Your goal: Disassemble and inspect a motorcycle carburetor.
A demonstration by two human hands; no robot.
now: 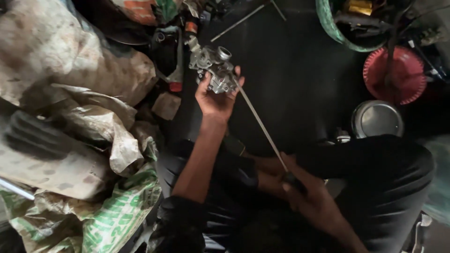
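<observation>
My left hand [216, 97] is raised in front of me and grips a grey metal carburettor [212, 68] from below. My right hand [307, 192] sits low by my knee, closed around the dark handle of a long thin screwdriver [261, 125]. The shaft runs up and to the left, and its tip meets the right side of the carburettor body. My legs in dark trousers fill the lower middle of the view.
Dirty sacks and cloth bags [70, 117] pile up on the left. A red round lid [394, 75], a shiny metal bowl [377, 119] and a green-rimmed basket of parts [347, 23] sit at the right. A thin metal rod [239, 21] lies on the dark floor.
</observation>
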